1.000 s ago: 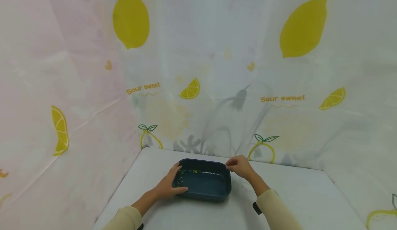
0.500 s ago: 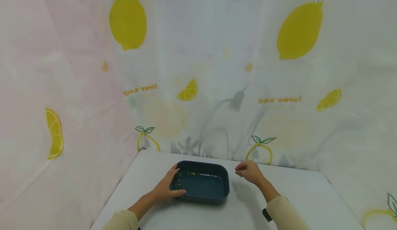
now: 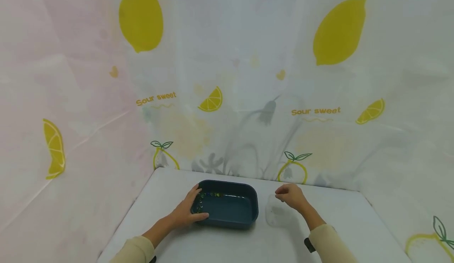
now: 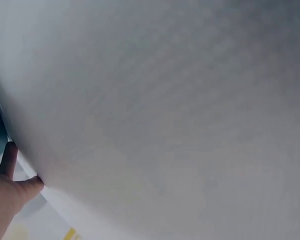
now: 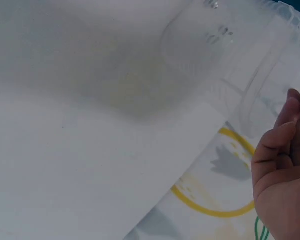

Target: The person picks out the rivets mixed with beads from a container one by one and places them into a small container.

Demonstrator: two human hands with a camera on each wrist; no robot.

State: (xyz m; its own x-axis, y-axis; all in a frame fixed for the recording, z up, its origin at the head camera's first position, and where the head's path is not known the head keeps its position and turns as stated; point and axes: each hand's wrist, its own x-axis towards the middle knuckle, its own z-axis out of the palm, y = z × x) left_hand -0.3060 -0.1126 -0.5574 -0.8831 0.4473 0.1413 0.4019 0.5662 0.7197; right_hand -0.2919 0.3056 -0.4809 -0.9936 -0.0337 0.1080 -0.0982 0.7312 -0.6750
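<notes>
A dark blue rectangular dish [image 3: 228,211] sits on the white table, with several small shiny green and yellow glass-like pieces [image 3: 216,194] along its back and left inner edges. My left hand [image 3: 185,212] grips the dish's left end, thumb at the near rim and fingers at the far corner. To the right of the dish stands a clear plastic container [image 3: 274,215] with a few small clear pieces [image 5: 221,34] in it. Over the container's far side is my right hand [image 3: 292,196], fingers bent and fingertips close together; nothing shows between them.
The white table [image 3: 340,219] ends at the back against a curtain [image 3: 248,77] printed with lemons, which also closes off both sides. Dark straps sit at both wrists below the light sleeves [image 3: 330,239].
My right hand has moved from the dish's far right corner rightward to the clear container. My left hand stays on the dish's left end. The whole head view has shifted slightly.
</notes>
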